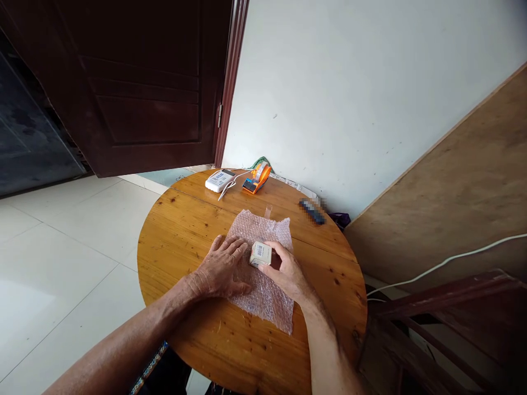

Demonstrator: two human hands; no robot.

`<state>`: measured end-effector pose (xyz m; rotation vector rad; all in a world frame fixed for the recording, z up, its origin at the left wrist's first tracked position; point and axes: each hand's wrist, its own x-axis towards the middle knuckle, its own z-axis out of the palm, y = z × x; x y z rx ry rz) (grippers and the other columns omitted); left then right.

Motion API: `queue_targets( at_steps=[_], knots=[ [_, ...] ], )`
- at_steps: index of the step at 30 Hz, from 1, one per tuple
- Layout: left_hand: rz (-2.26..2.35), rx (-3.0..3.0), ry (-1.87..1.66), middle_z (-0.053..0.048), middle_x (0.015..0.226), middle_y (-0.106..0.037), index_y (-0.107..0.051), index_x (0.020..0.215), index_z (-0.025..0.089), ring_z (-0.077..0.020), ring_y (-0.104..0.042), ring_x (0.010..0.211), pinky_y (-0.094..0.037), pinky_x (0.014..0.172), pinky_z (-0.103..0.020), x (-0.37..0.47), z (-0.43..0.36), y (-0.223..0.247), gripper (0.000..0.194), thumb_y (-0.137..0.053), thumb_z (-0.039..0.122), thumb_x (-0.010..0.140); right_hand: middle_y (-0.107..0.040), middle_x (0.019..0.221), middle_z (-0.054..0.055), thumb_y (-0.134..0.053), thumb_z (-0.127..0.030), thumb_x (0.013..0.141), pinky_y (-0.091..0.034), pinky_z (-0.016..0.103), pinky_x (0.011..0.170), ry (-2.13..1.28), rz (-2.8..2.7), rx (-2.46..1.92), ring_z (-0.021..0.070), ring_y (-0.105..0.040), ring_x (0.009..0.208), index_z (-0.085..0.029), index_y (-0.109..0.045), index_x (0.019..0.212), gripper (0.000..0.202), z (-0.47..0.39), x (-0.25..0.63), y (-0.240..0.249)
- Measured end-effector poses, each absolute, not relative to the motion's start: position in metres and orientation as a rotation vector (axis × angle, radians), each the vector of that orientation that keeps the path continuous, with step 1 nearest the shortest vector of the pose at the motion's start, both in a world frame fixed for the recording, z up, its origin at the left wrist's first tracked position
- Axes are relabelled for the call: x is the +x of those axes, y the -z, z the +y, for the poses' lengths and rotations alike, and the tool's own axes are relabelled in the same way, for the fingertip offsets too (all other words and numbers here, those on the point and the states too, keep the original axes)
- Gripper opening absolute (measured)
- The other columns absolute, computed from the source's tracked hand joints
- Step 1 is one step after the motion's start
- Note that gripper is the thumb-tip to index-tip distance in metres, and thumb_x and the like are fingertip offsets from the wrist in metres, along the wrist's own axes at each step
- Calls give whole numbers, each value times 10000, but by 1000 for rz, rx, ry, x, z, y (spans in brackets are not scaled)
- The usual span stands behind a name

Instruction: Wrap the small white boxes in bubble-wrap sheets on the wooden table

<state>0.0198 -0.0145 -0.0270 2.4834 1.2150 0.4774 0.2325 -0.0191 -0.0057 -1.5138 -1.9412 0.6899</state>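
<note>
A sheet of bubble wrap (267,296) lies spread on the round wooden table (177,236). Over its middle is a small white box (262,252) with a printed label on top. My right hand (288,274) grips this box from the right, thumb on the near side and fingers on the far side. Flat on the left part of the sheet rests my left hand (222,266), its fingers stretched out and the thumb apart, close to the box but holding nothing. The underside of the box is hidden, so I cannot tell whether it touches the wrap.
At the table's far side are an orange tape dispenser (257,178) and a white device (219,180) with a cable. A dark, blurred-out object (312,212) lies at the back right. Behind stand a white wall (329,99) and a dark red door (152,88).
</note>
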Motion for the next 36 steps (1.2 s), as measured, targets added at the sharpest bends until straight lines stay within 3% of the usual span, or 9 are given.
queue_targets(
  at_steps=[12,18,22,25,27,32,36],
  knots=[
    [1194,2474,-448,-161,1542,-387,-357,1483,187,-361,-281,1454,-91,1205,-592,18,-14,24,979,-737,598,680,-699,987,34,-608,-164,714,-497,338,821,-627,-1975,-1563,219,-642,918,-227,-583,1073,365,-21,229,2],
    [1184,2467,-479,-141,1536,-403,-383,1471,208,-354,-288,1450,-103,1204,-584,16,-12,26,947,-741,590,682,-678,1144,62,-605,-125,708,-489,376,928,-661,-1956,-1509,228,-635,1037,-231,-547,1209,515,-21,231,6],
    [1191,2391,-621,-109,1469,-498,-472,1403,235,-305,-413,1377,-253,1174,-526,10,-9,21,720,-701,491,769,-643,1245,85,-568,-99,721,-461,402,1002,-765,-1957,-1474,227,-612,1122,-222,-481,1320,617,-22,234,7],
    [1231,2381,-659,-87,1287,-639,-619,1220,241,-287,-522,1263,-371,1101,-480,2,-18,5,448,-674,383,798,-619,1288,95,-568,-100,726,-431,422,1048,-810,-1951,-1459,233,-592,1173,-221,-452,1358,653,-23,236,5],
    [1174,2488,-592,-62,1182,-679,-656,1120,248,-277,-529,1243,-339,1119,-488,-4,-32,-6,320,-659,326,810,-594,1329,105,-579,-106,731,-403,434,1079,-799,-1951,-1456,242,-565,1219,-211,-452,1362,652,-23,236,4],
    [1131,2711,-383,-66,1170,-646,-631,1104,247,-311,-445,1311,-131,1178,-625,-6,-68,-13,366,-665,181,746,-577,1358,98,-574,-97,736,-394,432,1087,-762,-1961,-1434,242,-539,1253,-223,-459,1363,649,-23,237,7],
    [1171,2762,-386,-73,1164,-638,-635,987,217,-297,-442,1315,-113,1189,-615,3,-75,-1,227,-615,133,777,-596,1331,94,-602,-112,723,-417,411,1064,-747,-1949,-1420,250,-550,1239,-222,-480,1355,653,-21,238,12]
  ],
)
